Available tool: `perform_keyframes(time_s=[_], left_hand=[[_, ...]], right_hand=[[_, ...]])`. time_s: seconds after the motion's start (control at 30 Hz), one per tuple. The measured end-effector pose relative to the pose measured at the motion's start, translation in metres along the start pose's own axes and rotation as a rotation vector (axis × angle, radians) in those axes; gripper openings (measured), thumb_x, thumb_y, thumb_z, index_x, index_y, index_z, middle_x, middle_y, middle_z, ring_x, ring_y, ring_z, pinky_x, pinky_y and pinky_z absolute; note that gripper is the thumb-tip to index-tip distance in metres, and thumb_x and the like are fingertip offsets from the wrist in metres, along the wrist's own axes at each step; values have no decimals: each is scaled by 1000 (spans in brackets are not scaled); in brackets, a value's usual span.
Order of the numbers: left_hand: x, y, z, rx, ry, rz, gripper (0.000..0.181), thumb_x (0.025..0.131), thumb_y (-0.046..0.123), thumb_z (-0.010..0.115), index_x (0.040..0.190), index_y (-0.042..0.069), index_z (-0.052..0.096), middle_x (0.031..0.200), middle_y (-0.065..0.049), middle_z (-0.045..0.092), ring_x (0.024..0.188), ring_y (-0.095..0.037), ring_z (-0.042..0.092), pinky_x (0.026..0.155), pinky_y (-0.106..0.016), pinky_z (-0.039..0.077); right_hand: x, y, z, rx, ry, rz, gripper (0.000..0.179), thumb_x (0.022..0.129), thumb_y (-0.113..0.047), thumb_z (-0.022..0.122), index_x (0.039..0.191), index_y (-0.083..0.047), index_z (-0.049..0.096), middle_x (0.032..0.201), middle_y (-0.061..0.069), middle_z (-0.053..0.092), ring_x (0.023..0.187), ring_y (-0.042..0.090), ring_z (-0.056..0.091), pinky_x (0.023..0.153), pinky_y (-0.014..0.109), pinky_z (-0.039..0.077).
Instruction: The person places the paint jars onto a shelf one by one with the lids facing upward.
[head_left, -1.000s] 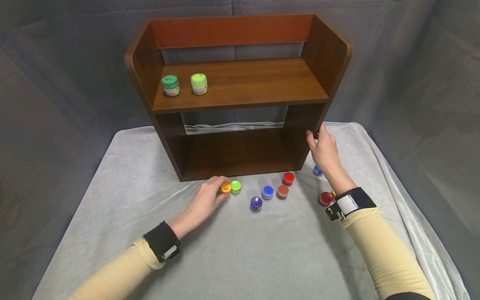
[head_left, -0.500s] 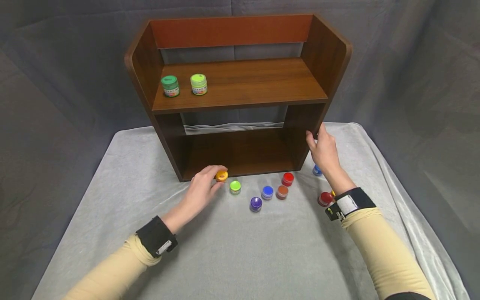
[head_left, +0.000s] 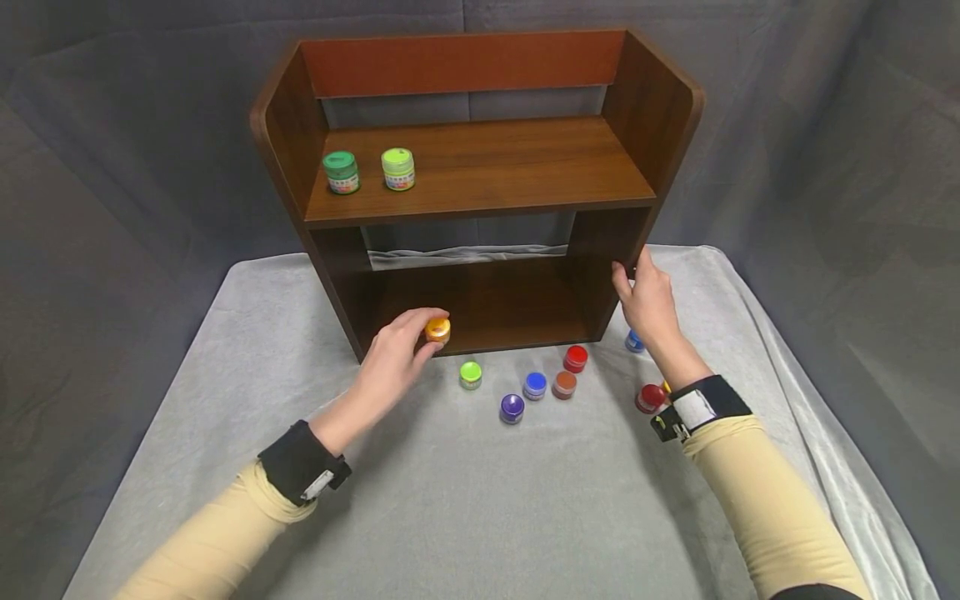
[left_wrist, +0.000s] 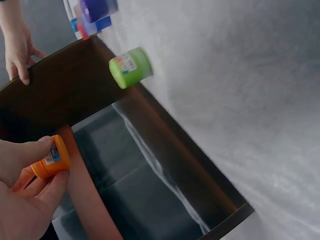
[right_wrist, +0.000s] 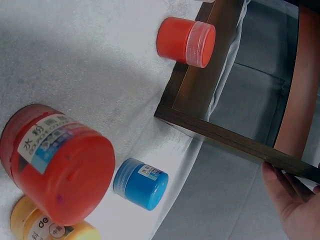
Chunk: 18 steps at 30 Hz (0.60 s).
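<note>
Orange jar (head_left: 438, 331) moved away from lime jar (head_left: 471, 375) | left grip (head_left: 393, 348) pinches it | right grip (head_left: 649, 302) clasps shelf side (head_left: 606, 242)

Orange jar (head_left: 438, 332) and left grip (head_left: 392, 354) now apart from tabletop lime jar (head_left: 471, 375)

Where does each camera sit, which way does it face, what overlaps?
Head: on the person's head, looking forward and down at the shelf; left hand, right hand and sleeves show.
Left wrist: worn there, looking across the orange jar into the shelf; left hand near, right hand beyond.
Right wrist: worn there, looking at the shelf and a blue jar; right hand at lower right.
Head and left wrist share the orange jar.
</note>
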<state>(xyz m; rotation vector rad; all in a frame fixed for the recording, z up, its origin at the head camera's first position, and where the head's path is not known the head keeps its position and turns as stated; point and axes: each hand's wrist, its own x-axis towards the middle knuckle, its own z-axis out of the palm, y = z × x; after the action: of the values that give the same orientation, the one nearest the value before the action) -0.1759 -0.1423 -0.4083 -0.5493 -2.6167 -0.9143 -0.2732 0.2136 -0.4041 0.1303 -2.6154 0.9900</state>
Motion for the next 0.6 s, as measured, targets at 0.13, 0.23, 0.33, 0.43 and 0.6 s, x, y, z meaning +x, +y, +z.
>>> perform_keyframes(time_s=[0.13, 0.23, 0.33, 0.43, 0.6], left_hand=[[5, 4, -8, 4, 20, 7, 42, 84, 6, 78, 124, 8, 65, 124, -11, 68, 116, -28, 65, 101, -44, 53], [9, 6, -13, -4, 34, 13, 42, 84, 6, 78, 124, 8, 65, 125, -11, 68, 117, -28, 65, 102, -44, 52], [12, 9, -18, -16, 41, 22, 42, 85, 6, 78, 125, 9, 66, 125, -11, 68, 118, -27, 65, 102, -43, 52], [15, 11, -21, -28, 41, 29, 42, 85, 7, 77, 126, 10, 65, 126, -10, 68, 120, -26, 64, 104, -42, 51], [18, 14, -26, -43, 46, 27, 43, 86, 7, 77, 127, 11, 65, 128, -9, 67, 120, -25, 63, 104, -42, 51]], right_hand=[[0, 0, 0, 2, 1, -3, 36, 103, -22, 50, 132, -2, 45, 130, 26, 62, 120, 45, 62, 97, 56, 52], [0, 0, 0, 6, -5, 1, 36, 104, -22, 50, 133, -2, 44, 133, 26, 61, 122, 45, 61, 98, 56, 51], [0, -1, -1, 11, -12, 7, 38, 104, -22, 50, 135, -3, 43, 135, 25, 60, 124, 45, 60, 99, 56, 50], [0, 0, -1, 15, -15, 10, 38, 104, -23, 50, 136, -3, 43, 136, 25, 60, 125, 44, 59, 99, 56, 50], [0, 0, -1, 12, -13, 7, 38, 104, -24, 49, 135, -3, 43, 135, 25, 60, 124, 45, 60, 99, 56, 50]])
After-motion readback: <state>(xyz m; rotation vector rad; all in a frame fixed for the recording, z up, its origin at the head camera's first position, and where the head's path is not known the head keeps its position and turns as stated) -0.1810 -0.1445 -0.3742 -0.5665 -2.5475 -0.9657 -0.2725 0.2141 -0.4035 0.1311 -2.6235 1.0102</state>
